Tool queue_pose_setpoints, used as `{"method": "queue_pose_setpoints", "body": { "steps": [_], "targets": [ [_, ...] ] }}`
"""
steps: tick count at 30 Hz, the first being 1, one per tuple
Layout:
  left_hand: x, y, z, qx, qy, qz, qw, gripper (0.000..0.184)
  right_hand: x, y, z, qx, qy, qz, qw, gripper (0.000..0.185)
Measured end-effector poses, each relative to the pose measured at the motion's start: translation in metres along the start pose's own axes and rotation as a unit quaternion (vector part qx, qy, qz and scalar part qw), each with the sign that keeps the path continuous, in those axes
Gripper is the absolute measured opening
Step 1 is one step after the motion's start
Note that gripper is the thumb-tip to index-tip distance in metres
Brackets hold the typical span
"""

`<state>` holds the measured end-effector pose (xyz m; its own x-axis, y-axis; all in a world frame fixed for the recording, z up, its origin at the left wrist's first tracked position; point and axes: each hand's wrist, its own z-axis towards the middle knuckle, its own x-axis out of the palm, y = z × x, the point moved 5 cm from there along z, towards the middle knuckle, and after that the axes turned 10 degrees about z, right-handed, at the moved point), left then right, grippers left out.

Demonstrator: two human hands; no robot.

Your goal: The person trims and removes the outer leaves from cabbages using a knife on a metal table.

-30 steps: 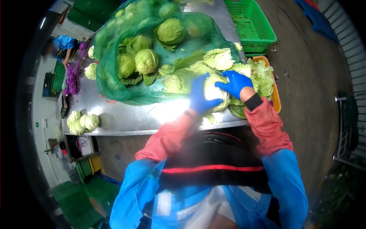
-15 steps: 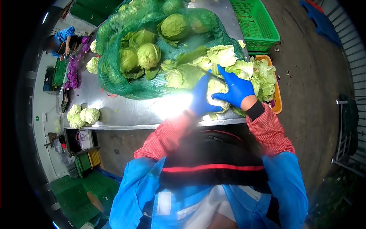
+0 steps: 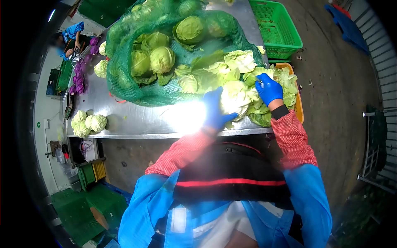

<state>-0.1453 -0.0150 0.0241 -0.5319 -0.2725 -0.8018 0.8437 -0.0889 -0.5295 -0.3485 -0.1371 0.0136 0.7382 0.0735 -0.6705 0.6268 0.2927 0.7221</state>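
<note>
A pale, partly peeled cabbage (image 3: 236, 98) rests near the front edge of the steel table. My left hand (image 3: 214, 110), in a blue glove, holds it from the left, thumb low along its near side. My right hand (image 3: 271, 89), also gloved in blue, is just right of the cabbage, above loose leaves, its fingers curled in; what they pinch is hard to make out. Loose cabbage leaves (image 3: 240, 61) lie behind the cabbage. More green leaves (image 3: 260, 118) sit below my right hand. A green mesh bag (image 3: 144, 98) with whole cabbages (image 3: 162, 60) spreads behind my left hand.
An orange crate (image 3: 300, 111) of leaves stands at the table's right edge, with a green crate (image 3: 285, 45) behind it. Several trimmed cabbages (image 3: 97, 123) and purple cabbages (image 3: 78, 79) lie left on the steel table (image 3: 144, 124). A co-worker (image 3: 73, 39) is at the far left.
My right hand has left the cabbage, moving right, and its spread fingers have curled in. My left hand stays on the cabbage, whose pale leafy side now shows more.
</note>
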Motion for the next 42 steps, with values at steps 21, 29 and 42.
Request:
{"method": "queue_pose_setpoints", "body": {
  "steps": [21, 29, 42],
  "targets": [
    [0.038, 0.017, 0.019, 0.035, 0.045, -0.184, 0.981, 0.106, 0.019, 0.005, 0.029, 0.085, 0.326, 0.022, 0.941, 0.05],
    [0.034, 0.018, 0.027, 0.081, 0.048, -0.166, 0.982, 0.103, 0.027, -0.021, 0.03, 0.084, 0.198, 0.039, 0.976, 0.044],
    [0.05, 0.054, 0.073, -0.139, 0.285, -0.114, 0.942, 0.084, 0.009, -0.052, -0.017, 0.207, 0.041, 0.059, 0.976, 0.067]
  ]
}}
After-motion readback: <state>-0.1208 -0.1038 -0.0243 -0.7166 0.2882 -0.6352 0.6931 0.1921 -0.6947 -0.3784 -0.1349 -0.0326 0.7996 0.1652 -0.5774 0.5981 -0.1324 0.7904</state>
